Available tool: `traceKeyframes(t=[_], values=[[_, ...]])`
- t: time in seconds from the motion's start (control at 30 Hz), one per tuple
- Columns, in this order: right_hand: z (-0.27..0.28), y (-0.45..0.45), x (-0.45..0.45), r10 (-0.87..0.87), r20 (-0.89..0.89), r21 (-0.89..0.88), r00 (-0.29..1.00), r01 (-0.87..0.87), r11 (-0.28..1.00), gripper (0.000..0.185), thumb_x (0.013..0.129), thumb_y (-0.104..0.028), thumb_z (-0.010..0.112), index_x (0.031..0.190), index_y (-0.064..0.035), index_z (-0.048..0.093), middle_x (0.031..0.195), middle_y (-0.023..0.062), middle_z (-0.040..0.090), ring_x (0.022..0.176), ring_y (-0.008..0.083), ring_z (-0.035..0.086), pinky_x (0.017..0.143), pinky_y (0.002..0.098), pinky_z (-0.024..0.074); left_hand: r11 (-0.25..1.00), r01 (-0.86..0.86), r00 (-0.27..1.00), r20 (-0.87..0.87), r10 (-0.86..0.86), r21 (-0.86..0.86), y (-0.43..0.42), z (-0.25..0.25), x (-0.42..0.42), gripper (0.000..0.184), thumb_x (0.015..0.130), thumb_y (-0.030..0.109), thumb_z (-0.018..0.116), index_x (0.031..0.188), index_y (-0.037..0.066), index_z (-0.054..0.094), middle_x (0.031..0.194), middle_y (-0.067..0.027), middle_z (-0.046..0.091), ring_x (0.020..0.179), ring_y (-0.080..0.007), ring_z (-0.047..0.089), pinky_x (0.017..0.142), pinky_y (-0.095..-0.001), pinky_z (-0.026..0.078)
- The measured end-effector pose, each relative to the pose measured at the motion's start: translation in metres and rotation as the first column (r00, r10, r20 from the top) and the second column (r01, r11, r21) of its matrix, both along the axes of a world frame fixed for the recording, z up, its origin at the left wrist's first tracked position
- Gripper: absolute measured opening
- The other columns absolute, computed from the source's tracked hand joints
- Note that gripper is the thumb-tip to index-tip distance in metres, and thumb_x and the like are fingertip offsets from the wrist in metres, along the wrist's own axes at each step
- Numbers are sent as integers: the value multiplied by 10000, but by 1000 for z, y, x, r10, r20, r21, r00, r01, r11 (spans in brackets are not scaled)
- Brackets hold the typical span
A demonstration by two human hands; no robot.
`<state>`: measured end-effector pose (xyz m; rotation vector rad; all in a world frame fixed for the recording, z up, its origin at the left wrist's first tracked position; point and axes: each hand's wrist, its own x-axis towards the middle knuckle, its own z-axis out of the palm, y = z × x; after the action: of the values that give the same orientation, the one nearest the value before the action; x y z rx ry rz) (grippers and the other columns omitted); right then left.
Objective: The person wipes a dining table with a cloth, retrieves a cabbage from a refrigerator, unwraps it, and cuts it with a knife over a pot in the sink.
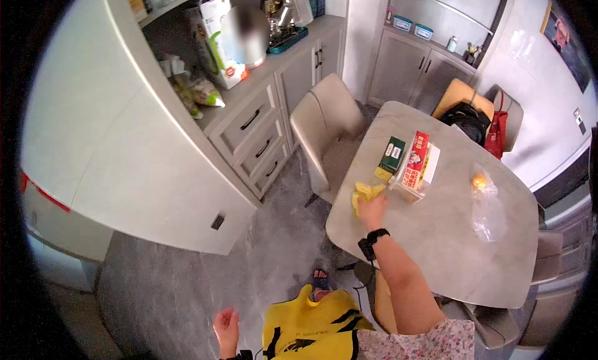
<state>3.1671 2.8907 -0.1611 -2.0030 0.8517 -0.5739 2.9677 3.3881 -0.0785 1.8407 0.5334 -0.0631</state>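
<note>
My right hand point(374, 211) presses on a yellow cloth point(366, 194) near the left edge of the marble-look table point(436, 260). Its fingers are closed over the cloth, which bunches up in front of them. Just beyond stand a green box point(391, 156) and a clear plastic container point(409, 194) with a red and white box point(416, 157) on top. My left hand point(226, 326) hangs low over the floor, away from the table. It holds nothing, and its fingers are apart and slightly bent.
An orange fruit point(479, 181) and a clear plastic bag point(488, 213) lie on the table's right part. A beige chair point(324, 126) stands at its left side. Farther back, another chair holds a black bag point(466, 120). A grey cabinet point(249, 120) lines the left wall.
</note>
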Motion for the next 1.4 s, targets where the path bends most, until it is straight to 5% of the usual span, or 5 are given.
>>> traceKeyframes(t=[0.3, 0.63, 0.7, 0.93, 1.4], values=[[-33, 23, -7, 84, -494, -546, 865, -383, 745, 570, 846, -230, 521, 1349, 1, 384, 1463, 232, 234, 1334, 445, 225, 1111, 519, 159, 872, 432, 898, -24, -439, 231, -11, -17, 114, 172, 855, 108, 636, 957, -22, 590, 751, -37, 613, 631, -112, 566, 601, -251, 476], [-7, -120, -169, -73, -136, 425, 988, 125, 897, 491, 996, -445, 289, 1230, -56, 476, 1156, 94, 512, 1089, 220, 462, 968, 345, 359, 790, 601, 798, -28, -602, 120, -70, 3, 183, 205, 857, 150, 643, 1017, 25, 614, 850, -47, 645, 740, -117, 592, 656, -265, 485], [-81, -185, -244, -381, -574, -797, 725, -386, 465, 423, 886, -303, 496, 1197, -16, 489, 1165, 150, 559, 1113, 284, 501, 944, 412, 377, 817, 575, 818, -50, -573, 46, -61, 0, 182, 219, 855, 162, 647, 1023, 25, 621, 873, -51, 652, 766, -121, 600, 670, -268, 489], [-99, -188, -226, -206, -967, -216, 146, -903, 371, 222, 814, -266, 551, 779, -142, 732, 793, 66, 696, 773, 251, 668, 677, 392, 516, 888, 434, 900, -29, -435, 154, -21, -1, 161, 259, 845, 214, 660, 1014, 21, 621, 848, -59, 655, 739, -130, 603, 676, -271, 490], [-76, -8, -44, 53, -967, -199, 249, -868, 454, 392, 851, -323, 488, 1094, -58, 644, 1141, 158, 613, 1075, 344, 569, 890, 539, 416, 941, 323, 946, -19, -323, 105, 17, -8, 147, 241, 864, 213, 637, 1011, 23, 609, 839, -48, 643, 710, -99, 569, 659, -265, 481]])
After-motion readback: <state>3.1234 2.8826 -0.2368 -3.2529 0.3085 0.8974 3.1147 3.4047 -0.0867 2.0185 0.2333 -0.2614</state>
